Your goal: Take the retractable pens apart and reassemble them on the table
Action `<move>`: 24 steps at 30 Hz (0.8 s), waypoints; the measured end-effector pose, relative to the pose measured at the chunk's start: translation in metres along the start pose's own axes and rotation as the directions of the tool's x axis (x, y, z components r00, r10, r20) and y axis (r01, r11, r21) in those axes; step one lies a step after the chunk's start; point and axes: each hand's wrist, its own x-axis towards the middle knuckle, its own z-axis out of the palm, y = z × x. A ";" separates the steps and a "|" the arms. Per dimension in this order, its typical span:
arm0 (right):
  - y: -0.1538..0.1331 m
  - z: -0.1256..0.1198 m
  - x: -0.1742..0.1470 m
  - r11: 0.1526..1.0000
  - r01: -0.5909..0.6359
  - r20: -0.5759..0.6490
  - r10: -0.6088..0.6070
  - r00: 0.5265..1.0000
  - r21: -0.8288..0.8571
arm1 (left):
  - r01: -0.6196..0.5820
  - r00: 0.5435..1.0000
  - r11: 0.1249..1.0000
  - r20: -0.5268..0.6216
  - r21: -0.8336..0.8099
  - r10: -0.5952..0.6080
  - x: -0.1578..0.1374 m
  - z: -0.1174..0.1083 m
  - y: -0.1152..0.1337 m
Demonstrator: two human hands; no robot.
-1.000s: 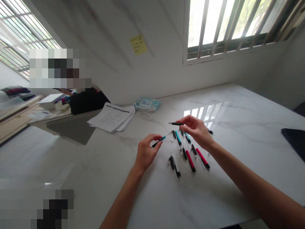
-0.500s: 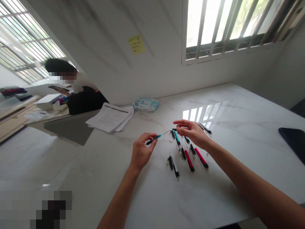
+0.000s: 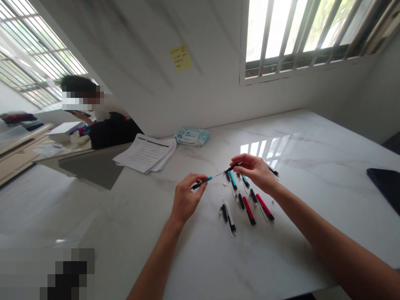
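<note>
My left hand (image 3: 186, 198) pinches a teal-and-black pen barrel (image 3: 202, 182), tilted up toward the right. A thin refill (image 3: 218, 174) sticks out of its teal end. Between the thumb and fingers of my right hand (image 3: 255, 171) is a black pen section (image 3: 231, 168), its end close to the refill's tip; whether they touch I cannot tell. Below lie more pen parts: a teal barrel (image 3: 233, 181), a red barrel (image 3: 249, 211), another red barrel (image 3: 265, 207), a white barrel (image 3: 229, 215) and black pen sections (image 3: 224, 213). My right hand partly covers the parts behind it.
A wet-wipe pack (image 3: 192, 137) and stacked papers (image 3: 144, 155) lie toward the wall, where a yellow sticky note (image 3: 180, 58) hangs. At the right edge is a dark flat object (image 3: 385, 187). Beyond a low grey panel (image 3: 90, 170), another person (image 3: 109, 127) sits holding a device.
My right hand has closed on the black pen section and raised it beside the refill's tip. My left hand has hardly moved.
</note>
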 end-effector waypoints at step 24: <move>0.005 0.010 -0.003 1.000 -0.001 0.104 0.004 0.995 -0.030 | -0.020 0.999 1.000 0.044 -0.005 0.021 -0.001 0.003 0.007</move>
